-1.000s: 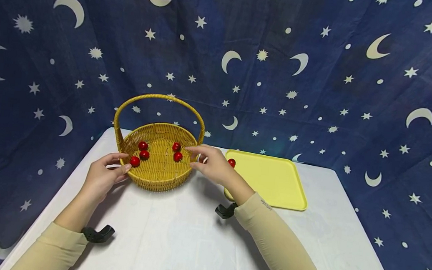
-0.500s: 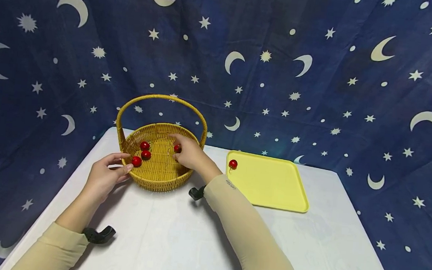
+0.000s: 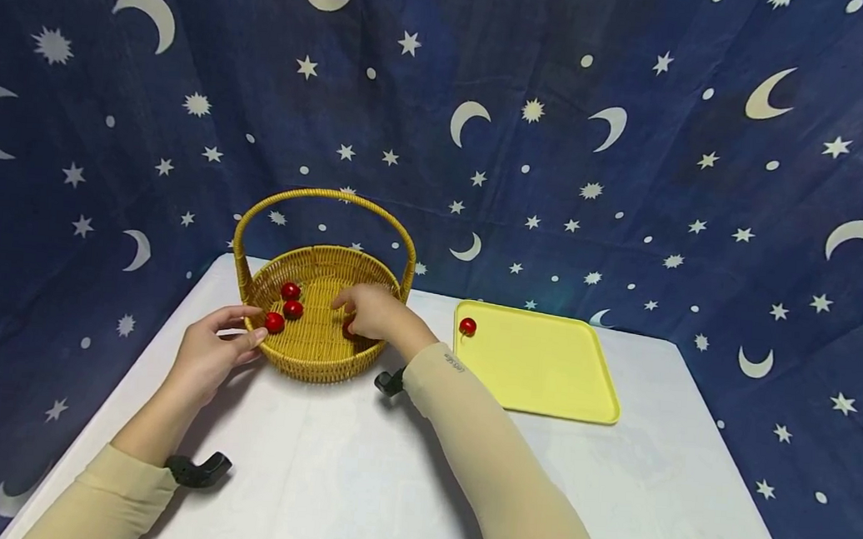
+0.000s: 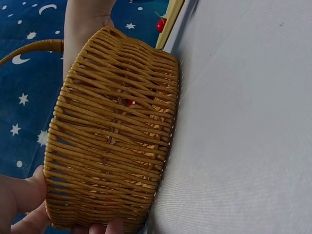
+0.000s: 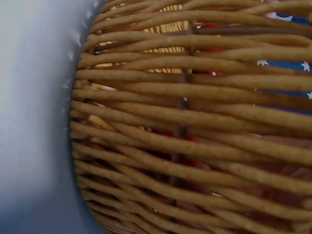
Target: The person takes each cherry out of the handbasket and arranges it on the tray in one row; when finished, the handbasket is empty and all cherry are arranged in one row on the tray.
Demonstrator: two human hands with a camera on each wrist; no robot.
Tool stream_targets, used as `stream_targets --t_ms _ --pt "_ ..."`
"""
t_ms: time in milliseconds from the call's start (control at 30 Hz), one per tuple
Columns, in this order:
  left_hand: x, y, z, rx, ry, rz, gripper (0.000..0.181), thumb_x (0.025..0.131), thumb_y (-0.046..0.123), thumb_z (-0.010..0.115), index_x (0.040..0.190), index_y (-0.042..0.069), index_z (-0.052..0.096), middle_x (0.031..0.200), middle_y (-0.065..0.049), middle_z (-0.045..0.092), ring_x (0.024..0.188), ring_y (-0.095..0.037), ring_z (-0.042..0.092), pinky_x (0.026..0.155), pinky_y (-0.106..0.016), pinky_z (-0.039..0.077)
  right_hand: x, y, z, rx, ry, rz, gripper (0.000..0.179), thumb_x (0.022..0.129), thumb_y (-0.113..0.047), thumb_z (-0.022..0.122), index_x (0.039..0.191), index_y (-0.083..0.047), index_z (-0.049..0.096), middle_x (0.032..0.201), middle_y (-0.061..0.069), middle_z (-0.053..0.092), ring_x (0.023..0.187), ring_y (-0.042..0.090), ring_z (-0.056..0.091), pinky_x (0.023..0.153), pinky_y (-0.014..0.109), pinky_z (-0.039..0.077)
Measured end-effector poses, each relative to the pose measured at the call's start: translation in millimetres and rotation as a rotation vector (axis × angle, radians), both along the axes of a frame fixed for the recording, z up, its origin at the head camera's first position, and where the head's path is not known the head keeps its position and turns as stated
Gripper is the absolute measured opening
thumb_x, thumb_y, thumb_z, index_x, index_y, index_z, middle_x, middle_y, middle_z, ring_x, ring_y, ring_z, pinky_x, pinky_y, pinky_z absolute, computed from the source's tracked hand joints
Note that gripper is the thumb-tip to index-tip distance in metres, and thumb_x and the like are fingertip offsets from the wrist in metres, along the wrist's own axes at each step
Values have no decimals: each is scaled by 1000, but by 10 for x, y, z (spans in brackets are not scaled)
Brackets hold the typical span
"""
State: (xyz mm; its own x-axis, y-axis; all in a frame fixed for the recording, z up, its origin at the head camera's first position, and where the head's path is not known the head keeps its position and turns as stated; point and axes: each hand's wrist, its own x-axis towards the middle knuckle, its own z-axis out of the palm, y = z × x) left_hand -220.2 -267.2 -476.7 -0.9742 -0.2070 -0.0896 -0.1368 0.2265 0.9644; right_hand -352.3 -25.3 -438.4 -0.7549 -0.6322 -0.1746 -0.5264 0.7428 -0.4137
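A round woven basket point(image 3: 312, 370) with a tall arched handle stands on the table. My left hand point(image 3: 208, 350) grips its left rim, fingers and thumb about the wall; in the left wrist view the thumb point(image 4: 31, 187) lies at the rim. Three red cherries point(image 3: 293, 309) lie in the basket's left part. Inside its right part is my right hand point(image 3: 376, 311), reaching down over the rim. Beside that hand another cherry point(image 3: 350, 328) shows partly. Its fingertips are mostly hidden, and the right wrist view shows mainly the basket's weave point(image 5: 195, 107) with red behind it.
To the right of the basket lies a yellow tray point(image 3: 537, 365), with one cherry point(image 3: 467, 327) near its left back corner. A white cloth point(image 3: 356, 481) covers the table. A dark blue star-and-moon curtain point(image 3: 444, 95) hangs close behind.
My right hand has moved left from beside the basket into it, then slightly down toward the near side, covering cherries there. My left hand stays at the rim.
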Motion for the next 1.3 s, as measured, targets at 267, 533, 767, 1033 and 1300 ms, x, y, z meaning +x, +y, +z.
stream_targets --t_ms 267,533,767,1033,1300 --pt "13 17 -7 7 -19 -8 53 104 15 73 152 1 55 145 -26 51 89 4 66 84 -22 67 48 -4 -68 82 83 128 30 92 -3 78 118 -19 83 115 -4 79 102 14 66 89 26 57" --pt "2 3 29 2 1 5 52 104 14 73 151 1 57 144 -26 52 89 5 65 82 -22 67 75 60 39 -266 -38 14 32 93 -13 86 125 -15 79 119 -2 79 100 12 68 90 24 59" --pt "-6 1 46 -3 4 18 52 104 15 73 152 2 57 143 -25 53 89 4 66 82 -22 67 264 405 246 -522 -64 -42 31 90 -13 88 120 -19 80 113 -1 77 95 15 69 83 24 60" --pt "-16 30 38 6 10 11 52 104 12 73 152 1 57 142 -24 54 89 4 66 81 -21 67 432 1193 295 -595 -79 -163 31 89 -8 86 118 -16 81 109 3 79 92 18 72 77 29 62" --pt "2 24 36 7 8 7 52 104 13 72 153 1 55 145 -25 52 89 4 65 82 -21 67 260 2061 62 -476 -3 -370 30 91 -5 82 121 -11 78 112 9 79 94 25 73 76 28 61"
